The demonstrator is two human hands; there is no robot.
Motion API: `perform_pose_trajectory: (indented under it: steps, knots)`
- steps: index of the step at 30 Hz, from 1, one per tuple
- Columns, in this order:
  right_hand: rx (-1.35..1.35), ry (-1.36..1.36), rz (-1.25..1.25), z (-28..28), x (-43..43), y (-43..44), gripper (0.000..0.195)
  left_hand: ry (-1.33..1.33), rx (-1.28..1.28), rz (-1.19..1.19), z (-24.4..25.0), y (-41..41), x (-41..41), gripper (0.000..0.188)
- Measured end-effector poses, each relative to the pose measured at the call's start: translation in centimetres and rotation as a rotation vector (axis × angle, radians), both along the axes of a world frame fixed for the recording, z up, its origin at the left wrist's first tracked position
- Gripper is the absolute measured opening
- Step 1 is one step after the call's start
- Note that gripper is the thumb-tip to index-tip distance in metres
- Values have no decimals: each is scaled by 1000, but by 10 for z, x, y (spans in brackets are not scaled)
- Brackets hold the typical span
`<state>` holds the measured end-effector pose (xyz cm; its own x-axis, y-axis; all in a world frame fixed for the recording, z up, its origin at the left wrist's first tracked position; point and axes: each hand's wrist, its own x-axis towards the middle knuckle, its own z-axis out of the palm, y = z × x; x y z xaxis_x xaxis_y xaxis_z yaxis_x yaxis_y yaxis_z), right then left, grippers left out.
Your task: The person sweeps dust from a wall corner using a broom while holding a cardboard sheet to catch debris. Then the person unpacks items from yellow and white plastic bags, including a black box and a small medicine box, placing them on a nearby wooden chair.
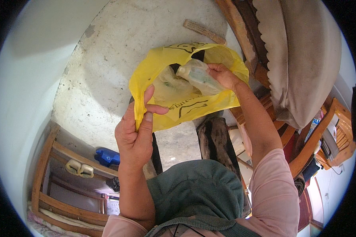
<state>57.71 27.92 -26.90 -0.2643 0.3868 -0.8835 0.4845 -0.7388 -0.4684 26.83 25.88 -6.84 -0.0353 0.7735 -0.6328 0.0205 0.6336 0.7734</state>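
A yellow plastic bag (160,59) with dark printing hangs wide open before me. Its gathered left edge is pinched in my left hand (136,130), between thumb and fingers. Inside the bag's mouth, my right hand (222,75) grips a clear plastic bag (201,77) that wraps something pale and greenish, perhaps a bottle. More clear plastic (172,86) lies deeper in the yellow bag, beside something dark. What sits at the bottom is hidden by the bag's wall.
To the right stand a wooden chair (311,148) and a large beige cushion (302,59). On the concrete floor (112,59) lies a wooden piece (203,29). At lower left is a wooden rack (74,210) with pale footwear (78,169) and a blue item (106,157).
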Motion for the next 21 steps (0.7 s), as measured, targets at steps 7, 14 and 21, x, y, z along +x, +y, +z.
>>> perform_pose_trajectory:
  steps: [7,14,21]
  knots:
    - [-404,36,-538,15,-6,13,48,-2,29,-15,-1,0,-1,42]
    - [-579,381,-715,11,-6,-2,50,-1,31,7,-1,0,2,42]
    - [-577,495,-738,-9,-4,-16,46,-16,27,12,1,0,1,42]
